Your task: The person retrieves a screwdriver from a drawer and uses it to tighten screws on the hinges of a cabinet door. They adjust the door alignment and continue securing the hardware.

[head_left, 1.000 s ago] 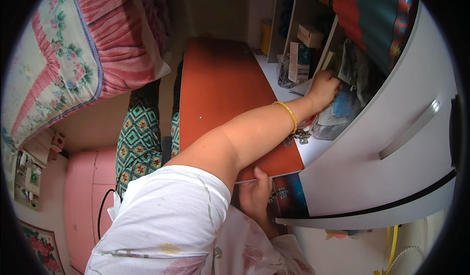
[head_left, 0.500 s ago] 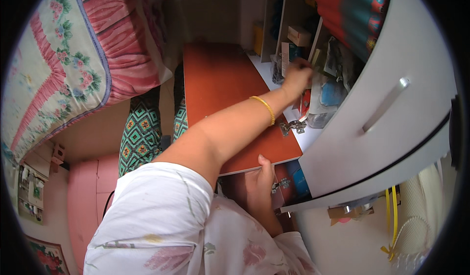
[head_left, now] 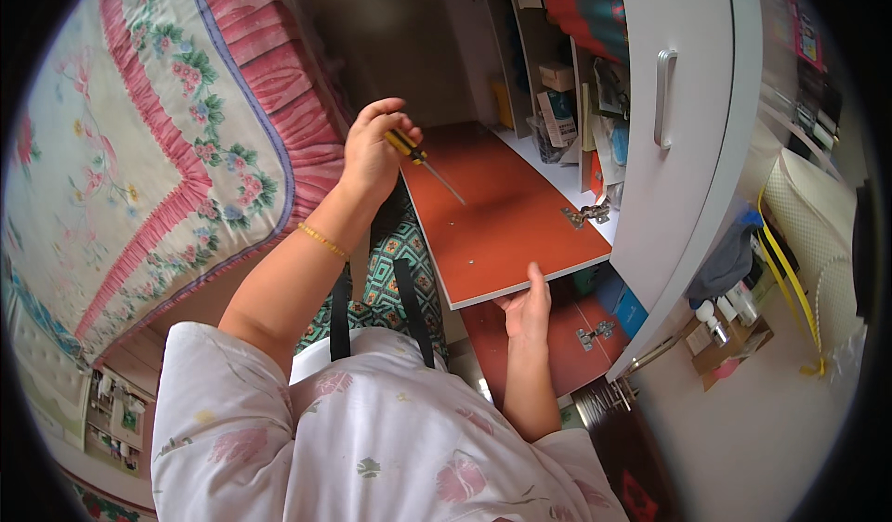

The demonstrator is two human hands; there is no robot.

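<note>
My left hand (head_left: 369,158) is raised over the far left part of a red-brown cabinet door (head_left: 520,220), closed around a screwdriver (head_left: 406,146) with a yellow and black handle. The thin shaft slants down and right above the panel. My right hand (head_left: 529,310) grips the panel's near edge, thumb on top and fingers hidden underneath. A metal hinge (head_left: 585,215) sits on the panel's right side, by the cabinet. Small holes or marks show on the red-brown face.
At the right stands a tall white cabinet door (head_left: 688,76) with a metal handle. Boxes (head_left: 557,118) and bags fill the shelves behind it. Below the panel is another red-brown door with a hinge (head_left: 595,334). A bed with a floral, pink-ruffled cover (head_left: 232,150) is at the left.
My left hand has come back from the shelf at the right to above the panel's left side, now visibly holding the screwdriver. My right hand stays at the panel's near edge. The view has shifted.
</note>
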